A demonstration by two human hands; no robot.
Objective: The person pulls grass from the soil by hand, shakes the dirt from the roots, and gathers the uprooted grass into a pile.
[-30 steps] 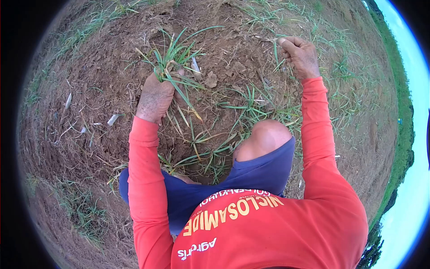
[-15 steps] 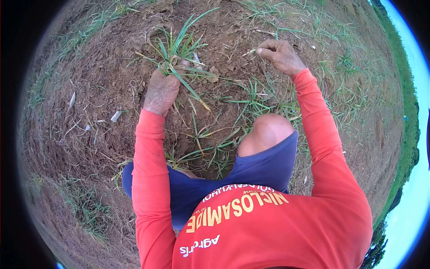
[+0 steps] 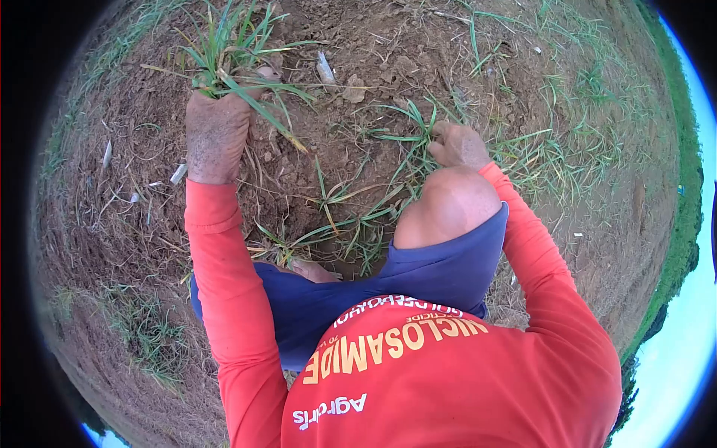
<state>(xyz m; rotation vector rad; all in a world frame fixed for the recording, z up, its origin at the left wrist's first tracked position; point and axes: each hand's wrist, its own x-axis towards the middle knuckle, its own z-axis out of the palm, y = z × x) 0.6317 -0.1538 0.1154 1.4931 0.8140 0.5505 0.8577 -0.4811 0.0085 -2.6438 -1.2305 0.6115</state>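
Note:
My left hand point(image 3: 219, 134) is closed round the base of a bunch of green grass-like plants point(image 3: 224, 46), whose long blades fan out above and to the right of the fist. Some blades have yellowed tips. Just beyond my bent knee, my right hand point(image 3: 459, 145) is low at the ground, its fingers curled in against a rooted grass tuft point(image 3: 413, 133). The fingertips are partly hidden among the blades. Between the hands, a thin grass plant point(image 3: 326, 196) grows from the brown soil.
My bare knee point(image 3: 448, 207) stands close below the right hand. White scraps point(image 3: 178, 173) lie on the soil at the left, and a pale piece of litter point(image 3: 325, 69) lies near the top. More grass point(image 3: 564, 160) spreads to the right, with a treeline at the far edge.
My left hand has moved up and left with the bunch of grass. The right hand has come down from the upper right to the tuft beside the knee.

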